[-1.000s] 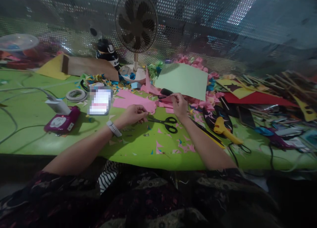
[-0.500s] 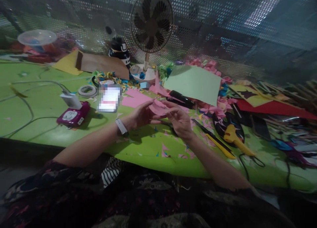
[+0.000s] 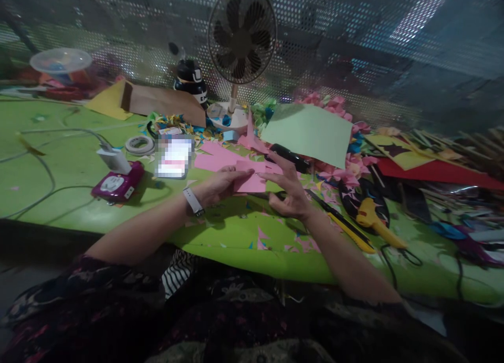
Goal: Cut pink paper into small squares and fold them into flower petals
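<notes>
A small pink paper piece (image 3: 252, 183) is held just above the green table (image 3: 66, 179) between both hands. My left hand (image 3: 220, 184) pinches its left edge, a white band on the wrist. My right hand (image 3: 289, 192) grips its right edge with thumb and forefinger, the other fingers spread. More pink paper sheets (image 3: 214, 158) lie just behind. The scissors are mostly hidden under my right hand.
A desk fan (image 3: 241, 42) stands at the back. A light green sheet (image 3: 311, 132), a black tool (image 3: 289, 157), a yellow glue gun (image 3: 374, 218), a tape roll (image 3: 139, 144), a phone (image 3: 173, 157), a magenta socket block (image 3: 116, 183) and paper scraps crowd the table.
Both hands picked up a pink paper piece from the pile and brought it together in front of me; the view shifted left. The right hand let go of the black tool.
</notes>
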Motion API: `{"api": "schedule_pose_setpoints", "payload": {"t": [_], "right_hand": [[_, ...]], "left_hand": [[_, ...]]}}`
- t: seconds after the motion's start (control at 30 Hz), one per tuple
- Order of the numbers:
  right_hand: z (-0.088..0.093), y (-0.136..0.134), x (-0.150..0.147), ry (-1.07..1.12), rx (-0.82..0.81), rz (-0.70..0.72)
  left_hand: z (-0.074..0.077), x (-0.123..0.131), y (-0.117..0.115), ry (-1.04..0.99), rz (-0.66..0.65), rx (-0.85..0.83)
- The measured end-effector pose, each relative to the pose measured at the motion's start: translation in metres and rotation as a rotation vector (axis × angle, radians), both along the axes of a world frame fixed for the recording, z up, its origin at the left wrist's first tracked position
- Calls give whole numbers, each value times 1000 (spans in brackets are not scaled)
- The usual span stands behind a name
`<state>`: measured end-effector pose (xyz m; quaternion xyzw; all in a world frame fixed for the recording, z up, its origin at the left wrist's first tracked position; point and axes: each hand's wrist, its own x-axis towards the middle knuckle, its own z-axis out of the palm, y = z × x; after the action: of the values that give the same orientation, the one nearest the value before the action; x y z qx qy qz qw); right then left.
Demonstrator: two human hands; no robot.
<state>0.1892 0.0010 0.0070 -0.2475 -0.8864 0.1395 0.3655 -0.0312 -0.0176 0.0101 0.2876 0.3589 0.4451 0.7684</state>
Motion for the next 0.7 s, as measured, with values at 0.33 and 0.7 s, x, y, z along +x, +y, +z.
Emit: {"api": "schedule_pose_setpoints", "payload": {"t": [0.33,0.7], "right_hand": [[-11,-9,-23,375,-266,-205],[-13,-10,-24,386,-385,-187]], "left_hand": [[-5,5,-2,-92,-168,197],[-12,8,-6,64,-144,335]]}}
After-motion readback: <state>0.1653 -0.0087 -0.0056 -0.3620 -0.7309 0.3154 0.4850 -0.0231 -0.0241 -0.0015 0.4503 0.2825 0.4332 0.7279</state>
